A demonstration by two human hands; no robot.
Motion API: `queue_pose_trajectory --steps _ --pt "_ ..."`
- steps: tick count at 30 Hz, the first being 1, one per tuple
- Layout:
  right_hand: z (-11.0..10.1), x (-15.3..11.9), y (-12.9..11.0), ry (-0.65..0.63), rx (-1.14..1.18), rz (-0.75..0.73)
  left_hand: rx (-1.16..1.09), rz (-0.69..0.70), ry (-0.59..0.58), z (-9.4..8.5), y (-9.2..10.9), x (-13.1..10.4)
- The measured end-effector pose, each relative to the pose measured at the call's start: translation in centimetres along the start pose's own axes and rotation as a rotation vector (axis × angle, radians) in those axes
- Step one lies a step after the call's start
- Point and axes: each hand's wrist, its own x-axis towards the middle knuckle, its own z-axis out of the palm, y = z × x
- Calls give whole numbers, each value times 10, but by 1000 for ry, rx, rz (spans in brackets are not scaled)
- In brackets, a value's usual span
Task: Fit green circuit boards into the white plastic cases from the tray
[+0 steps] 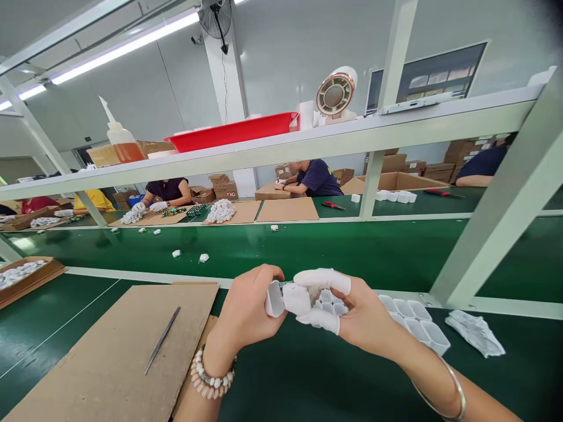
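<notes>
My left hand (250, 305) is closed around a small white plastic housing (274, 299), its open end facing right. In my right hand (363, 308), white finger covers on the thumb and fingers pinch a white-wrapped block (296, 298) with a bit of green along its top edge. The block meets the mouth of the housing; how far inside it sits, I cannot tell. Behind my right hand stand several white housings (416, 321) in rows, partly hidden by it. Left of my hands, tweezers (162, 341) lie on a cardboard sheet (109, 346).
A crumpled white glove (475, 333) lies at the right by the frame post (488, 205). Across the green conveyor belt (237, 249), small white parts are scattered. Overhead runs a shelf with a red tray (233, 132) and fan (336, 94). Co-workers sit opposite.
</notes>
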Motion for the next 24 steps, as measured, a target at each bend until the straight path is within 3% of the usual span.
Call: queue_pose_trajectory --steps 9,24 --pt "2 -4 -4 23 -36 -11 43 29 1 1 6 1" --pt "2 -7 -20 -69 -256 43 175 66 -42 -2 15 1"
